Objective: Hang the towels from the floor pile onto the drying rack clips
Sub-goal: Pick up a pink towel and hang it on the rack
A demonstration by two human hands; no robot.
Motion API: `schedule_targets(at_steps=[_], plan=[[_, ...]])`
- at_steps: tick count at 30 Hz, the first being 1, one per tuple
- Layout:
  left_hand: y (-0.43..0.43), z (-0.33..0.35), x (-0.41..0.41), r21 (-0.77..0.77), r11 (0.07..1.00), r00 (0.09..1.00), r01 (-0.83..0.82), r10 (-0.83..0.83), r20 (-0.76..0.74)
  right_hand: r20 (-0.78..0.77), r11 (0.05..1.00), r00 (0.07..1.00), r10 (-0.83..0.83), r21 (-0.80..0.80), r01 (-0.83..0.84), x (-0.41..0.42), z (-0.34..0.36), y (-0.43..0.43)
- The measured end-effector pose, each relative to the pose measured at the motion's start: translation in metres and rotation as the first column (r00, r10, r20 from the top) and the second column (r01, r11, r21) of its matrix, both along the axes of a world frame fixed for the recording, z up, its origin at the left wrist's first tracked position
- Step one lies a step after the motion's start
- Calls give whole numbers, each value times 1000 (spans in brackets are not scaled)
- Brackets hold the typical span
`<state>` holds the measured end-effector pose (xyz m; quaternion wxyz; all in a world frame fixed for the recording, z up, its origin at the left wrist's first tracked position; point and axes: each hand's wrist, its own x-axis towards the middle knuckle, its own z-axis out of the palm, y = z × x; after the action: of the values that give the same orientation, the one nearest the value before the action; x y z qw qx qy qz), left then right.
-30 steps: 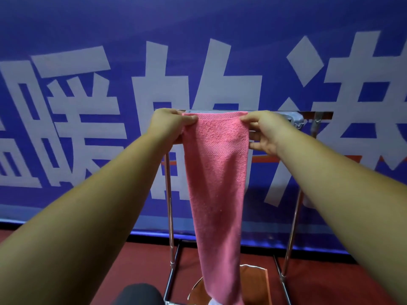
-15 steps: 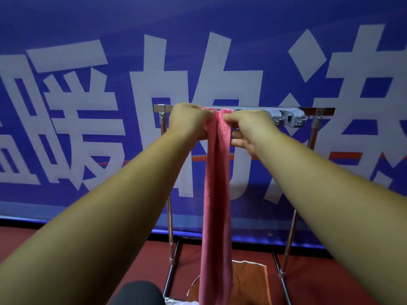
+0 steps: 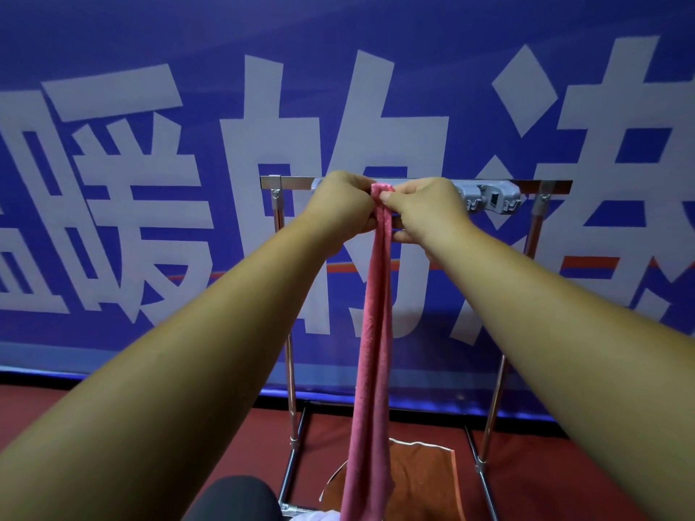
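Observation:
A pink towel (image 3: 374, 332) hangs bunched into a narrow strip from the top bar of the metal drying rack (image 3: 286, 355). My left hand (image 3: 340, 206) and my right hand (image 3: 425, 208) pinch its gathered top end between them, right at the grey clip strip (image 3: 489, 197) on the bar. The clip behind my hands is hidden. A brown towel (image 3: 421, 479) lies on the floor under the rack, with a bit of white cloth (image 3: 319, 517) at the bottom edge.
A blue banner with large white characters (image 3: 338, 107) stands close behind the rack. The floor (image 3: 564, 468) is dark red. A dark knee (image 3: 233, 500) shows at the bottom. Free grey clips sit to the right of my hands.
My hands have come together and gathered the towel's spread top edge into a narrow bunch. The towel now hangs as a thin strip at the clip strip.

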<state>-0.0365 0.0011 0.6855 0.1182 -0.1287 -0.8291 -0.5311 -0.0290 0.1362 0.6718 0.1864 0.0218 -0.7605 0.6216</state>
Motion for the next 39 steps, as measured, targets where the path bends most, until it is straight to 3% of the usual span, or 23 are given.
schedule_targets(at_steps=[5,12,16,19,24,29,34,39], plan=[[1,-7,-3,-13,1000,995,-22,21,-100,-20,999,1000,12,44,-11,0,0,-2],[-5,-12,0,82,996,990,41,-29,-135,14,971,986,165,-176,-160,12,-1,3],[-8,-19,-1,140,982,987,123,-107,-118,23,957,990,141,-258,-130,12,-1,3],[-15,-23,-4,85,991,986,106,-94,-139,29,925,990,140,-360,-120,10,4,2],[-31,-41,-5,270,941,964,205,-241,109,30,872,973,227,-452,-190,1,14,1],[-44,-52,-1,358,844,857,399,-482,182,13,842,976,219,-509,-182,-8,16,8],[-39,-58,2,337,821,799,460,-549,246,10,788,978,208,-594,-162,-18,13,15],[-34,-69,8,316,824,761,471,-561,327,13,673,980,200,-728,-128,-27,13,22]])
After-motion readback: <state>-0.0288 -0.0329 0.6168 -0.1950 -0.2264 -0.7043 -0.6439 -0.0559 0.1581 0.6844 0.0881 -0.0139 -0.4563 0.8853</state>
